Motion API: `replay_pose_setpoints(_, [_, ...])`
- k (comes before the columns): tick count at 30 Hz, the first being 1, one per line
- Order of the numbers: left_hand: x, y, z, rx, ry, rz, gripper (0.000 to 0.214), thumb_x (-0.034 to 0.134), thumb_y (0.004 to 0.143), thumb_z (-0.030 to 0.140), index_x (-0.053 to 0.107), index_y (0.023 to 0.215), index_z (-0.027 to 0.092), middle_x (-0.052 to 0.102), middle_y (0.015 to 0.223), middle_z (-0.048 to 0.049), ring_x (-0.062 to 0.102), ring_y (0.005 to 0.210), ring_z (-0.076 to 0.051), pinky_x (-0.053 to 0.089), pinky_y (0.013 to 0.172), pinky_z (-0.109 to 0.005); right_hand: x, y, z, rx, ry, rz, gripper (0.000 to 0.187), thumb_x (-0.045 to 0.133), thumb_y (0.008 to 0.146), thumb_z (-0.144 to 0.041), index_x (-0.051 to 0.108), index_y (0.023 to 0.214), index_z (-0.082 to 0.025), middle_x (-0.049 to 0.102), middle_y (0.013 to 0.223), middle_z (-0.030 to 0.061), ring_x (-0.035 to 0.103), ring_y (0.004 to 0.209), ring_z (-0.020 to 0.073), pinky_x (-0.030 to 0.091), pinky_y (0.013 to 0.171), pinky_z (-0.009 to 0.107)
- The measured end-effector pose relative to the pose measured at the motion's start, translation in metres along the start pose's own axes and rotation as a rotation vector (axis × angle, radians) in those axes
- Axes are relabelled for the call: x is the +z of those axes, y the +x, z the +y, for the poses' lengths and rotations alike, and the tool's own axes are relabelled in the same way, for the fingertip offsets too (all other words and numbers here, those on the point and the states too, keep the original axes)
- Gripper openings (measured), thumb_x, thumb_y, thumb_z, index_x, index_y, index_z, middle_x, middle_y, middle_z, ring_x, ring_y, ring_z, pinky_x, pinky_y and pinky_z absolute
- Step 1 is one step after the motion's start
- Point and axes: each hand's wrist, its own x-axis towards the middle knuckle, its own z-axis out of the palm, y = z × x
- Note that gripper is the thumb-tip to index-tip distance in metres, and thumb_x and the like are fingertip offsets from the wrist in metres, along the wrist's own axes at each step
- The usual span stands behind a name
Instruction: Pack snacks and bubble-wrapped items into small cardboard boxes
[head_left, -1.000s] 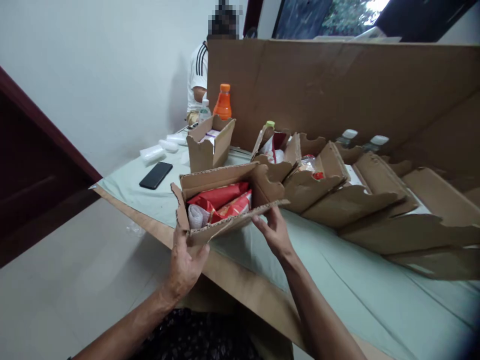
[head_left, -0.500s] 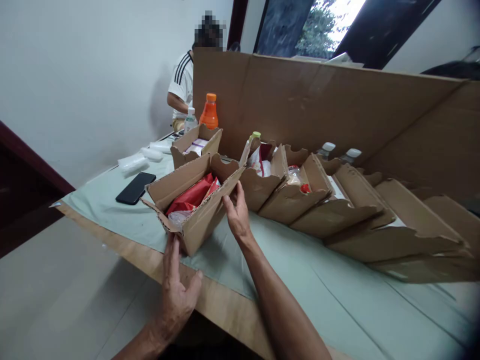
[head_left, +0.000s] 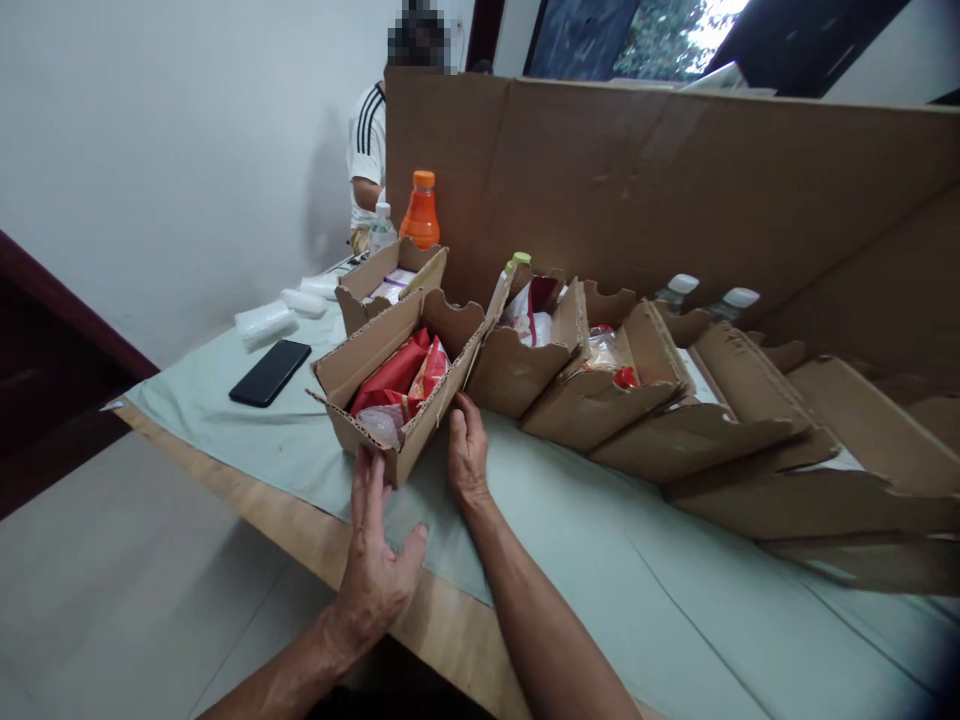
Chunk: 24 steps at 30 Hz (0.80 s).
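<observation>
1. Table point(head_left: 570, 510): bears the box point(head_left: 371, 355), at 12 o'clock from the left hand point(head_left: 379, 575).
2. Box: stiff card, probably light; best held low, by opposite walls.
3. Packets point(head_left: 397, 375): inside, likely soft, crushable.
4. Left hand: at the box's 6 o'clock, fingers straight against its end, thumb spread, gripping nothing.
5. Right hand point(head_left: 468, 455): at 4 o'clock, loosely curled beside the wall, not clasping.

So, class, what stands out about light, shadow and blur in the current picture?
Head view: bright patch in the window washed out; head view: soft shadow on the cloth beside the box of red packets; head view: bottom right corner dark and blurred; head view: other person's head pixelated.
</observation>
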Motion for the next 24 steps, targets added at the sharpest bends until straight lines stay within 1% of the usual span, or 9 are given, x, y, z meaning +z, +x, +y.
replay_pose_setpoints(2, [0.002, -0.001, -0.001, 0.019, -0.005, -0.016, 0.088, 0.060, 0.090, 0.015, 0.016, 0.164, 0.033, 0.015, 0.172, -0.0127, 0.026, 0.157, -0.037, 0.048, 0.114, -0.056, 0.001, -0.002, 0.003, 0.000, 0.002, -0.017, 0.060, 0.034, 0.102, -0.058, 0.056, 0.142, -0.019, 0.060, 0.145, 0.0161, 0.055, 0.135, 0.0279, 0.042, 0.115, 0.051])
replay_pose_setpoints(4, [0.003, -0.004, -0.003, 0.030, -0.004, -0.018, 0.087, 0.060, 0.090, 0.016, 0.017, 0.164, 0.033, 0.017, 0.172, -0.0132, 0.028, 0.156, -0.037, 0.049, 0.113, -0.056, 0.001, -0.004, 0.000, -0.025, -0.021, -0.042, 0.061, 0.039, 0.101, -0.059, 0.054, 0.145, -0.020, 0.058, 0.149, 0.0155, 0.052, 0.139, 0.0287, 0.040, 0.115, 0.052])
replay_pose_setpoints(7, [0.003, -0.006, -0.006, 0.033, -0.009, -0.001, 0.084, 0.059, 0.091, 0.017, 0.020, 0.163, 0.032, 0.018, 0.171, -0.0147, 0.034, 0.153, -0.038, 0.052, 0.111, -0.056, -0.002, -0.007, -0.008, -0.106, -0.108, -0.100, 0.061, 0.041, 0.101, -0.057, 0.052, 0.148, -0.019, 0.056, 0.152, 0.0157, 0.050, 0.142, 0.0300, 0.039, 0.115, 0.052])
replay_pose_setpoints(10, [0.005, -0.005, -0.009, 0.042, -0.001, 0.011, 0.081, 0.059, 0.092, 0.018, 0.023, 0.163, 0.032, 0.019, 0.171, -0.0152, 0.034, 0.153, -0.038, 0.054, 0.109, -0.055, -0.005, -0.009, -0.014, -0.172, -0.184, -0.138, 0.059, 0.042, 0.101, -0.052, 0.050, 0.150, -0.020, 0.055, 0.152, 0.0145, 0.049, 0.142, 0.0300, 0.040, 0.113, 0.050])
replay_pose_setpoints(13, [0.006, -0.005, -0.013, 0.044, 0.008, 0.021, 0.080, 0.060, 0.092, 0.019, 0.024, 0.162, 0.032, 0.019, 0.171, -0.0144, 0.035, 0.153, -0.039, 0.054, 0.108, -0.054, -0.006, -0.009, -0.014, -0.178, -0.223, -0.143, 0.059, 0.044, 0.100, -0.050, 0.048, 0.152, -0.023, 0.056, 0.152, 0.0129, 0.050, 0.141, 0.0304, 0.040, 0.110, 0.049])
replay_pose_setpoints(16, [0.005, -0.008, -0.019, 0.040, -0.005, -0.003, 0.080, 0.060, 0.092, 0.019, 0.025, 0.162, 0.032, 0.021, 0.171, -0.0139, 0.039, 0.150, -0.039, 0.055, 0.107, -0.054, -0.007, -0.010, -0.015, -0.194, -0.244, -0.143, 0.060, 0.046, 0.099, -0.049, 0.047, 0.153, -0.023, 0.056, 0.151, 0.0131, 0.051, 0.139, 0.0316, 0.040, 0.109, 0.049])
replay_pose_setpoints(19, [0.003, -0.013, -0.026, 0.021, -0.020, -0.017, 0.078, 0.060, 0.092, 0.021, 0.026, 0.162, 0.032, 0.025, 0.170, -0.0146, 0.045, 0.147, -0.038, 0.056, 0.106, -0.053, -0.007, -0.012, -0.021, -0.251, -0.271, -0.169, 0.061, 0.048, 0.098, -0.051, 0.048, 0.152, -0.023, 0.057, 0.150, 0.0135, 0.052, 0.137, 0.0319, 0.039, 0.110, 0.048])
replay_pose_setpoints(22, [0.003, -0.016, -0.029, -0.017, -0.030, 0.004, 0.078, 0.060, 0.093, 0.023, 0.025, 0.162, 0.031, 0.024, 0.170, -0.0159, 0.048, 0.145, -0.037, 0.056, 0.106, -0.051, -0.006, -0.016, -0.027, -0.323, -0.296, -0.188, 0.062, 0.050, 0.096, -0.054, 0.052, 0.149, -0.023, 0.058, 0.148, 0.0133, 0.052, 0.136, 0.0319, 0.038, 0.110, 0.048])
replay_pose_setpoints(24, [0.003, -0.016, -0.030, -0.020, -0.033, -0.003, 0.077, 0.059, 0.094, 0.023, 0.025, 0.162, 0.031, 0.024, 0.169, -0.0160, 0.051, 0.143, -0.035, 0.057, 0.105, -0.051, -0.005, -0.018, -0.030, -0.359, -0.299, -0.176, 0.060, 0.051, 0.096, -0.055, 0.054, 0.146, -0.022, 0.058, 0.148, 0.0133, 0.052, 0.136, 0.0317, 0.037, 0.110, 0.048])
